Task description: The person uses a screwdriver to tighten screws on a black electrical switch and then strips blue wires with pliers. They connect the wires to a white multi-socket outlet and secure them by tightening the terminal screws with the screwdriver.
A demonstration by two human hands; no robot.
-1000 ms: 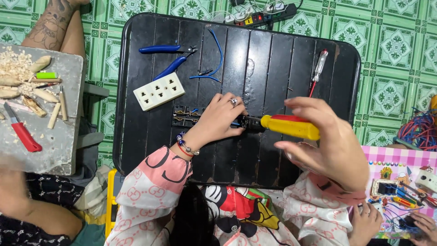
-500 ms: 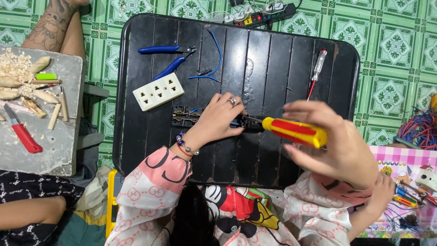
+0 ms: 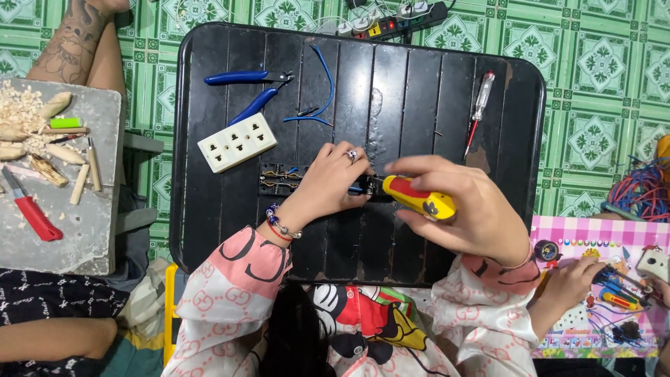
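Note:
My left hand (image 3: 328, 183) presses down on a black socket base with wires (image 3: 279, 179) in the middle of a black slatted table (image 3: 433, 105). In my right hand (image 3: 471, 209) is a yellow and red screwdriver (image 3: 417, 197), whose tip points left at the part under my left fingers. A white socket cover plate (image 3: 236, 142) lies to the left of the hands. Blue-handled cutters (image 3: 244, 91) and loose blue wire (image 3: 317, 98) lie behind it.
A tester screwdriver (image 3: 479, 105) lies at the table's right. A power strip (image 3: 391, 17) sits beyond the far edge. A grey board (image 3: 77, 223) at left holds wood pieces and a red-handled knife (image 3: 31, 213). Another person's hand (image 3: 569, 283) works over a pink mat at right.
My right hand has brought the screwdriver down and left, its tip now closer to the socket base. At right another person's hand has reached onto the pink mat.

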